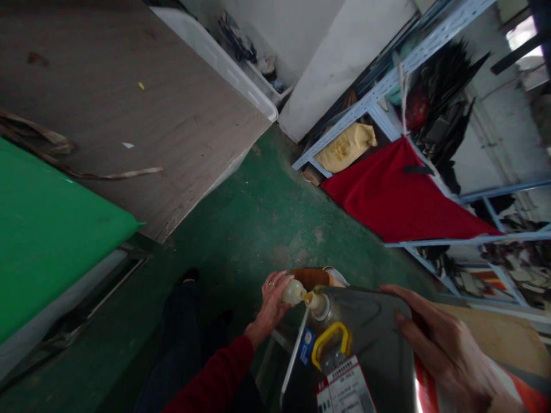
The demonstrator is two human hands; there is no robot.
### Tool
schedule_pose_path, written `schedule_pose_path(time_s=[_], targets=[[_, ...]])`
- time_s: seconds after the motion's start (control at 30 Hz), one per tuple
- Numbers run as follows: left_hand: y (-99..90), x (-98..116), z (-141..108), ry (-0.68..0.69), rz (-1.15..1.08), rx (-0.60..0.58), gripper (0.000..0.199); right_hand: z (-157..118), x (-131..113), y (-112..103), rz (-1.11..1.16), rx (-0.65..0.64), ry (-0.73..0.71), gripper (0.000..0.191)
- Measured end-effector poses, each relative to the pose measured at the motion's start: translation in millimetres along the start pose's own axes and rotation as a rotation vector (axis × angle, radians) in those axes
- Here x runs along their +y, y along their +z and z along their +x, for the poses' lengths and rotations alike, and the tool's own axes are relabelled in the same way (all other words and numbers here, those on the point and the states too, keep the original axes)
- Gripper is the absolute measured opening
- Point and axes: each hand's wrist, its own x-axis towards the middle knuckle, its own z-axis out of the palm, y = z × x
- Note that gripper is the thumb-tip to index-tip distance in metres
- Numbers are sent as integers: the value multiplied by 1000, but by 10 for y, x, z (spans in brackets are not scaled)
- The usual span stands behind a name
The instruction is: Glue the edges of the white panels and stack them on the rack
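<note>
My left hand (270,303) is closed around a small translucent bottle (293,292), which lies tilted with its mouth toward the can. My right hand (451,344) grips the far side of a large grey metal can (379,338); its thumb and fingers press on the can's edge. The can's pale spout (317,304) meets or nearly meets the bottle's mouth, and yellowish liquid shows there. On the can's top are a yellow handle (317,347), a blue sticker (307,346) and a white printed label (345,387). Whether liquid is flowing I cannot tell.
A wooden tabletop (185,115) with a strap (129,173) and a green cover (55,229) stands left. A blue-grey metal rack (370,100) with a red cloth (387,195) and a yellow sack (346,148) stands right. Behind the can is a brown container (312,277).
</note>
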Motion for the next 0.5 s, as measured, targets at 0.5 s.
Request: schedule_pose_path(time_s=[0.5], targets=[[10,14,-23,57,-17,5,66,-113,122,43,59,110,15,36]])
